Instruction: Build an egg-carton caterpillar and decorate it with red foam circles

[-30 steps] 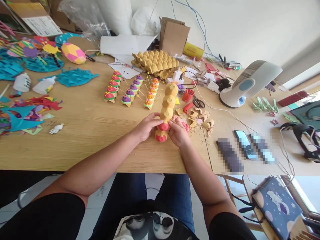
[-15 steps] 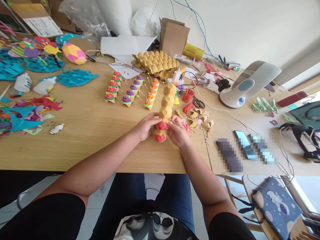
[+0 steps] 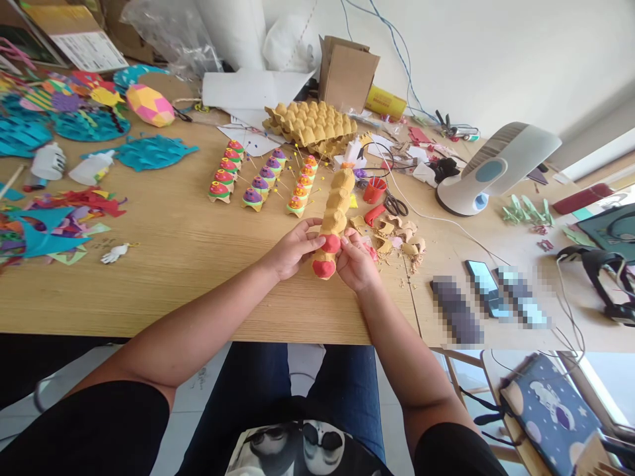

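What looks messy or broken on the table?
The carton scraps do: broken-looking pieces lie scattered beyond and to the right of the right hand, with crumbs around them. They look odd because the decorated carton strips stand in tidy rows.

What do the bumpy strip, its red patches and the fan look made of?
Bumpy strip: likely moulded paper pulp, matte; it looks tan and rough, like egg carton.
Red patches: possibly clay or paint, dull; the colour is solid and even.
Fan: probably plastic, satin; it looks smooth and pale.
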The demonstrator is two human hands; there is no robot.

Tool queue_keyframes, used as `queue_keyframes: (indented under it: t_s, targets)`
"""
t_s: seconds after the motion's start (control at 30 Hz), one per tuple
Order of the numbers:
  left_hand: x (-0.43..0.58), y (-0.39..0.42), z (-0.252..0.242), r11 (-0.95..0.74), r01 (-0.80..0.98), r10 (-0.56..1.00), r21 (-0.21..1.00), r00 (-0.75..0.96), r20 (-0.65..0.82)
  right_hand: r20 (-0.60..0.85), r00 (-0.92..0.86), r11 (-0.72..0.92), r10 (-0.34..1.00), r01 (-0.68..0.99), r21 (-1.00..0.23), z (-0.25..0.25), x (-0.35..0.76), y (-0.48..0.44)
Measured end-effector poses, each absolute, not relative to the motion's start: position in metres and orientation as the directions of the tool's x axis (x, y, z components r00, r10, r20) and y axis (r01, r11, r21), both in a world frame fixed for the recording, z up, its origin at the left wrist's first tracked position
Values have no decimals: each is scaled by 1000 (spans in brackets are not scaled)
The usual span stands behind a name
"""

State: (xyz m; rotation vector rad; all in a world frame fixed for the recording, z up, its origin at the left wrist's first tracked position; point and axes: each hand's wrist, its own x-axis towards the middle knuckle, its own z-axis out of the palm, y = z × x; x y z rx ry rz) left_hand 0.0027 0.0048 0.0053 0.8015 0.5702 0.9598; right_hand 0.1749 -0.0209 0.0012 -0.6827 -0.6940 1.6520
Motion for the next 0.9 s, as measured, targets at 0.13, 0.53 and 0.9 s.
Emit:
queue_keyframes:
  t_s: [0.13, 0.53, 0.9]
  targets:
    - [2, 4, 7, 332, -472, 883, 817, 460, -93, -72, -203, -182, 977, -602, -778, 5, 174, -24]
    - [1, 6, 5, 354, -498, 861, 792, 504, -67, -30, -174, -131, 984, -602, -788, 3, 174, -24]
    - [2, 4, 10, 333, -446, 881, 831, 462, -105, -27, -201, -149, 979, -621, -769, -1, 174, -22]
